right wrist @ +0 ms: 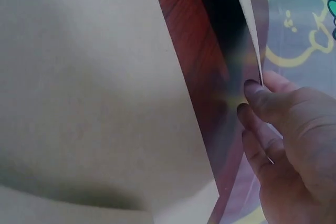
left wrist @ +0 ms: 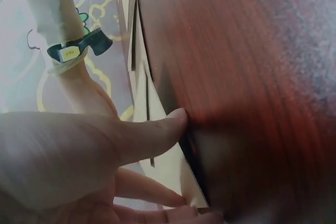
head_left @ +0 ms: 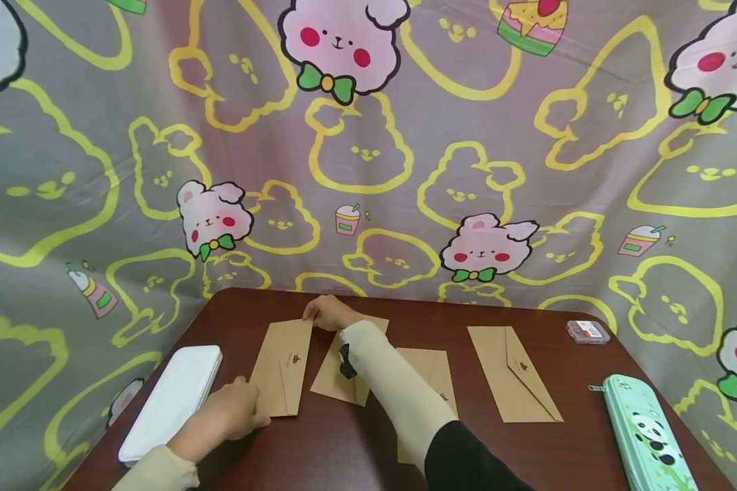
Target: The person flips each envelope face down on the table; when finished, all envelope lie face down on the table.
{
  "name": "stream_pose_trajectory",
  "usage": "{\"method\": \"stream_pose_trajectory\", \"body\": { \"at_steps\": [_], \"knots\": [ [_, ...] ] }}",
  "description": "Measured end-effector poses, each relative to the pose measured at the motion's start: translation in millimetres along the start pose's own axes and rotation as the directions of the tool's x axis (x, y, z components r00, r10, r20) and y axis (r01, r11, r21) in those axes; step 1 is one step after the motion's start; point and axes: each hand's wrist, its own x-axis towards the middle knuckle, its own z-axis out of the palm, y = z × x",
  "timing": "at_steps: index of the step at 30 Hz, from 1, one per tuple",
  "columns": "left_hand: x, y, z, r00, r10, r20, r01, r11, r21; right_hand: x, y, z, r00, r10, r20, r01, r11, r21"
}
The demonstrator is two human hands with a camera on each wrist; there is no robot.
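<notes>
A brown paper envelope (head_left: 284,368) with a diagonal flap and a small dark crown print lies at the left of the dark wooden table. My left hand (head_left: 230,409) holds its near left corner, the thumb along the near edge and the fingers at the left side. At its far right corner, my right hand (head_left: 330,314) pinches the paper between thumb and fingers, as the right hand (right wrist: 299,135) shows in the right wrist view. Under the right forearm lies a second envelope (head_left: 334,375), partly hidden by the sleeve.
Another envelope (head_left: 426,361) lies partly under the right arm, and one more envelope (head_left: 516,375) is farther right. A white case (head_left: 175,399) sits at the left edge. On the right are a mint panda pencil case (head_left: 647,436) and a small clear box (head_left: 588,332). Patterned cloth (head_left: 368,150) hangs behind.
</notes>
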Motion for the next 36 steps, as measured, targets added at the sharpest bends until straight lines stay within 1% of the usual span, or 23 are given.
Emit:
{"method": "stream_pose_trajectory", "body": {
  "at_steps": [7, 10, 13, 17, 20, 24, 28, 29, 31, 33, 36],
  "knots": [
    [-2.2, -2.1, -2.6, 1.000, 0.008, -0.013, -0.008, 0.999, -0.034, -4.4, -2, -9, 0.998, -0.068, -0.006, 0.068, 0.998, 0.002],
    [-1.5, -3.8, -4.3, 1.000, 0.015, -0.007, -0.015, 0.998, -0.059, -2.7, -3, -13, 0.997, -0.073, -0.015, 0.074, 0.997, 0.011],
    [-1.6, -5.5, -6.9, 1.000, 0.021, 0.000, -0.021, 0.996, -0.083, 0.8, -4, -16, 0.997, -0.070, -0.030, 0.071, 0.996, 0.047],
    [-1.6, -6.4, -10.4, 0.999, 0.033, 0.018, -0.029, 0.988, -0.153, 4.4, -5, -18, 0.997, -0.060, -0.044, 0.065, 0.989, 0.130],
    [-1.1, -6.6, -11.2, 0.997, 0.064, 0.037, -0.055, 0.976, -0.213, 4.7, -5, -19, 0.996, -0.064, -0.054, 0.073, 0.983, 0.169],
    [-1.0, -9.2, -13.2, 0.992, 0.111, 0.053, -0.093, 0.958, -0.270, 6.0, -8, -21, 0.993, -0.084, -0.080, 0.100, 0.971, 0.216],
    [0.2, -9.4, -14.8, 0.984, 0.159, 0.077, -0.128, 0.944, -0.304, 2.4, -12, -23, 0.989, -0.105, -0.107, 0.128, 0.962, 0.240],
    [0.4, -8.3, -15.1, 0.983, 0.163, 0.086, -0.129, 0.941, -0.314, 0.9, -12, -23, 0.987, -0.113, -0.112, 0.137, 0.960, 0.243],
    [-0.1, -6.3, -15.7, 0.982, 0.162, 0.099, -0.122, 0.938, -0.323, -1.8, -13, -24, 0.985, -0.128, -0.113, 0.153, 0.958, 0.244],
    [-0.3, -4.2, -16.7, 0.984, 0.136, 0.113, -0.092, 0.940, -0.329, -2.5, -14, -25, 0.984, -0.136, -0.112, 0.161, 0.954, 0.253],
    [-1.5, -3.2, -20.8, 0.988, 0.068, 0.137, -0.018, 0.942, -0.336, 0.3, -17, -27, 0.982, -0.152, -0.108, 0.175, 0.952, 0.253]
  ]
}}
